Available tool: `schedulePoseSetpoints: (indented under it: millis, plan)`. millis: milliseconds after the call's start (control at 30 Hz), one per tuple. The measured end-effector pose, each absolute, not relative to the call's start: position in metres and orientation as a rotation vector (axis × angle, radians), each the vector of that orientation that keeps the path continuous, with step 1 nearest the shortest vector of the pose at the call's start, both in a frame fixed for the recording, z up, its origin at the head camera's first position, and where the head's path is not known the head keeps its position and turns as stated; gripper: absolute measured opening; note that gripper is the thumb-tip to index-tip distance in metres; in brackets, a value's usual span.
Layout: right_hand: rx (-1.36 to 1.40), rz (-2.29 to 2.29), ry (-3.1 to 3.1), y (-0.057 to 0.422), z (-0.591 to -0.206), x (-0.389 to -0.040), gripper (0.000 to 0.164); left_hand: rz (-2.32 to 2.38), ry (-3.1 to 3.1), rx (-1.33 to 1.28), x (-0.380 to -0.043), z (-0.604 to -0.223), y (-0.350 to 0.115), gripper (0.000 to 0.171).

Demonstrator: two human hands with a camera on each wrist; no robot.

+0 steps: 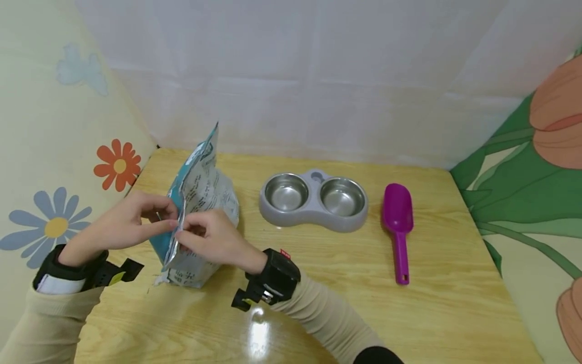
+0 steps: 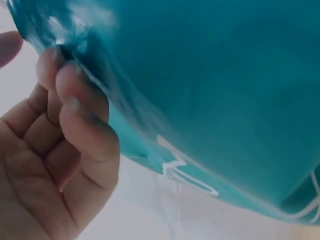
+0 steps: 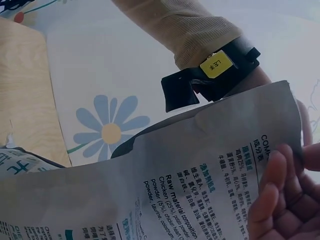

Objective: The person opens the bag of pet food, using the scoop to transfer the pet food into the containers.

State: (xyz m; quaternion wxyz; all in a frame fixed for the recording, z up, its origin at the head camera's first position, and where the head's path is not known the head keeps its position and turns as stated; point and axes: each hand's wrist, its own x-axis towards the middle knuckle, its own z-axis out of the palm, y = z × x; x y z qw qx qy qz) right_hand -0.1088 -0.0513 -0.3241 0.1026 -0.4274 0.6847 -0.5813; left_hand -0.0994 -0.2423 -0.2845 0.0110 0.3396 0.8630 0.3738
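Observation:
A teal and silver pet food bag [image 1: 211, 197] stands at the left of the table, its top edge running toward the person. My left hand [image 1: 136, 220] pinches the teal side of the bag [image 2: 210, 90] at that edge. On the printed silver side, my right hand [image 1: 215, 237] pinches the same edge with thumb and fingers. In the right wrist view, ingredient text covers the bag panel [image 3: 165, 175] beside my right fingers [image 3: 272, 200]. The fingertips of both hands nearly meet. I cannot tell whether the bag's mouth is parted.
A grey double pet bowl [image 1: 313, 217] with two steel dishes stands mid-table. To its right lies a purple scoop [image 1: 398, 217], handle toward the person. The wooden table [image 1: 454, 303] ends at a white cloth [image 1: 318, 101] behind. Flower-patterned panels [image 1: 27, 151] flank both sides.

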Motion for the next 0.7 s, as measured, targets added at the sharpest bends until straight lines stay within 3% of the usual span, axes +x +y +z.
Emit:
schedulePoseSetpoints:
  millis: [400, 700]
  plan:
    - [-1.364, -1.723, 2.178, -0.049, -0.324, -0.107, 0.020, 0.829, 2.888, 0.943, -0.085, -0.274, -0.224, 0.027]
    - [-1.419, -1.691, 2.326, -0.048, -0.325, -0.106, 0.022, 0.663, 3.098, 1.031, -0.076, -0.274, -0.213, 0.029]
